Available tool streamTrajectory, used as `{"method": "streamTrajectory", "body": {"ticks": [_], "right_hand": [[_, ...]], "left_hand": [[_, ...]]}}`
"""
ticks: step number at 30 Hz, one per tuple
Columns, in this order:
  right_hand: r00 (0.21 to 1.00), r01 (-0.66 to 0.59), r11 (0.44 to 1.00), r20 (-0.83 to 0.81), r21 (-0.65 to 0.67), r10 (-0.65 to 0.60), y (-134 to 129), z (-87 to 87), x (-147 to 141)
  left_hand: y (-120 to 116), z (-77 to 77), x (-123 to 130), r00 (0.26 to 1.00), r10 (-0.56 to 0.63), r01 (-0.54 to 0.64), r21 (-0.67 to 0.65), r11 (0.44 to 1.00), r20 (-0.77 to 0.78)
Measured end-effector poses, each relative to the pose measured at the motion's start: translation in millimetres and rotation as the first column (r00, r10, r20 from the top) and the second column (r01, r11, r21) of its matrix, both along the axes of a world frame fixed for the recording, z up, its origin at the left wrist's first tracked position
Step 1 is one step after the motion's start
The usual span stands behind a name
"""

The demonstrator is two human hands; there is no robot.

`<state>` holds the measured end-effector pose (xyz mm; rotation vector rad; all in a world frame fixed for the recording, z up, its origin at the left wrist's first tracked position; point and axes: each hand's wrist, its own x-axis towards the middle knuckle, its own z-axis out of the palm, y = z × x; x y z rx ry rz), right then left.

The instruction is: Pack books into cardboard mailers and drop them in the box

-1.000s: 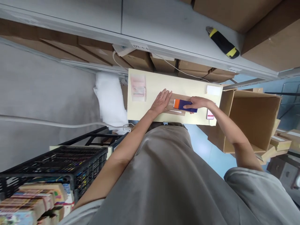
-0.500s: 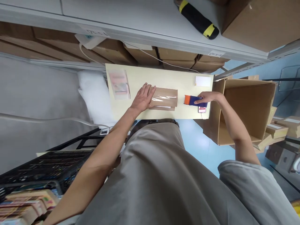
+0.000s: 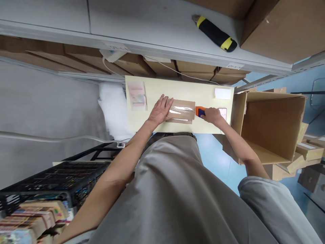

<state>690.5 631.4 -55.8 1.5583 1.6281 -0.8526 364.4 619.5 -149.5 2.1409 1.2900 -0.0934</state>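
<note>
A flat brown cardboard package [image 3: 183, 110] lies on the pale tabletop, with shiny clear tape across its upper face. Under its near edge another brown layer with a white strip sticks out. My left hand [image 3: 160, 110] lies flat on the package's left end, fingers stretched out. My right hand [image 3: 212, 115] is closed around an orange and dark blue tape dispenser [image 3: 200, 112]. The dispenser's orange end is at the package's right edge; whether it touches cannot be made out. Just beyond my right hand lies a phone [image 3: 222, 113] with its screen lit.
The narrow table [image 3: 154, 89] also bears a clear packet [image 3: 137, 96] and a white label stack [image 3: 222, 93]. A large open carton [image 3: 269, 127] stands at the right. Above is a grey shelf [image 3: 152, 30] with a black-yellow knife [image 3: 215, 33]. Books [image 3: 33, 217] and a black crate [image 3: 76, 179] are lower left.
My right hand has brought the tape dispenser left, from beside the phone to the package's right edge. The phone is now uncovered. My left hand stays on the package; the view has shifted slightly.
</note>
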Motion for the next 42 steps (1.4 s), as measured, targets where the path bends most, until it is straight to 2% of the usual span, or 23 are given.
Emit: {"method": "streamTrajectory", "body": {"ticks": [3, 5, 7, 10, 11, 13, 15, 17, 19, 21, 23, 25, 28, 30, 32, 34, 37, 39, 40, 42], "right_hand": [[0.997, 0.027, 0.995, 0.073, 0.091, -0.034, -5.3, -9.2, -5.3], [0.998, 0.057, 0.987, 0.032, 0.152, -0.063, -6.2, -7.4, -2.3], [0.995, 0.104, 0.965, -0.027, 0.239, -0.101, -4.2, 4.4, 1.7], [0.975, 0.210, 0.918, -0.136, 0.336, -0.173, 4.9, 37.9, 2.2], [0.963, 0.242, 0.900, -0.201, 0.362, -0.178, 9.7, 51.2, 0.0], [0.926, 0.278, 0.862, -0.359, 0.424, -0.122, 22.9, 77.7, -8.4], [0.871, 0.273, 0.806, -0.491, 0.525, 0.024, 43.1, 101.5, -22.4], [0.820, 0.247, 0.719, -0.535, 0.650, 0.203, 72.0, 120.0, -41.3], [0.790, 0.205, 0.624, -0.504, 0.754, 0.349, 108.4, 130.9, -63.0], [0.781, 0.132, 0.573, -0.441, 0.809, 0.443, 147.2, 133.7, -84.6], [0.796, 0.060, 0.556, -0.376, 0.829, 0.475, 181.5, 130.7, -103.3], [0.829, -0.016, 0.562, -0.303, 0.827, 0.470, 206.1, 126.8, -117.8], [0.864, -0.068, 0.544, -0.223, 0.837, 0.452, 219.5, 126.0, -129.2], [0.877, -0.044, 0.500, -0.206, 0.865, 0.434, 210.6, 126.6, -128.7], [0.893, 0.014, 0.457, -0.217, 0.889, 0.394, 185.8, 120.6, -122.1], [0.910, 0.093, 0.453, -0.260, 0.887, 0.322, 145.4, 101.9, -112.4], [0.920, 0.242, 0.523, -0.364, 0.817, 0.143, 65.5, 51.7, -102.6], [0.910, 0.340, 0.607, -0.415, 0.718, -0.017, 13.4, 14.2, -104.7], [0.899, 0.384, 0.652, -0.427, 0.653, -0.102, -8.3, -2.5, -108.5], [0.870, 0.463, 0.716, -0.421, 0.522, -0.256, -38.6, -29.3, -120.4]], "left_hand": [[1.0, -1.0, -3.6, 1.000, -0.002, 0.002, 0.013, 1.000, -0.001], [-0.5, -1.2, -10.2, 1.000, 0.010, -0.010, 0.020, 1.000, -0.012], [-4.1, 1.4, -17.2, 0.998, 0.039, -0.038, 0.027, 0.999, -0.040], [-9.3, 14.8, -16.4, 0.991, 0.110, -0.106, 0.052, 0.993, -0.080], [-9.2, 22.4, -10.8, 0.987, 0.147, -0.142, 0.086, 0.986, -0.060], [-3.4, 43.6, 8.4, 0.975, 0.201, -0.217, 0.232, 0.948, 0.091], [11.5, 72.8, 34.0, 0.926, 0.209, -0.333, 0.416, 0.846, 0.314], [35.3, 105.5, 58.5, 0.843, 0.161, -0.456, 0.521, 0.722, 0.514], [65.0, 134.2, 76.2, 0.761, 0.122, -0.546, 0.528, 0.650, 0.637], [95.0, 152.9, 85.0, 0.697, 0.140, -0.614, 0.485, 0.623, 0.703], [118.4, 161.3, 86.5, 0.657, 0.179, -0.653, 0.434, 0.620, 0.733], [130.5, 162.7, 82.7, 0.632, 0.215, -0.667, 0.381, 0.640, 0.745], [125.3, 155.9, 68.4, 0.619, 0.276, -0.667, 0.307, 0.678, 0.735], [108.8, 142.1, 52.2, 0.627, 0.335, -0.665, 0.260, 0.700, 0.703], [84.4, 117.2, 30.8, 0.631, 0.417, -0.676, 0.199, 0.709, 0.654], [54.0, 82.4, 7.5, 0.608, 0.538, -0.715, 0.109, 0.691, 0.584], [4.2, 25.7, -18.7, 0.520, 0.760, -0.805, -0.074, 0.589, 0.391], [-24.2, -4.5, -23.4, 0.495, 0.831, -0.823, -0.169, 0.542, 0.253], [-35.2, -15.7, -21.6, 0.503, 0.837, -0.817, -0.199, 0.541, 0.213], [-49.5, -29.7, -12.2, 0.578, 0.783, -0.755, -0.213, 0.620, 0.232]]}}
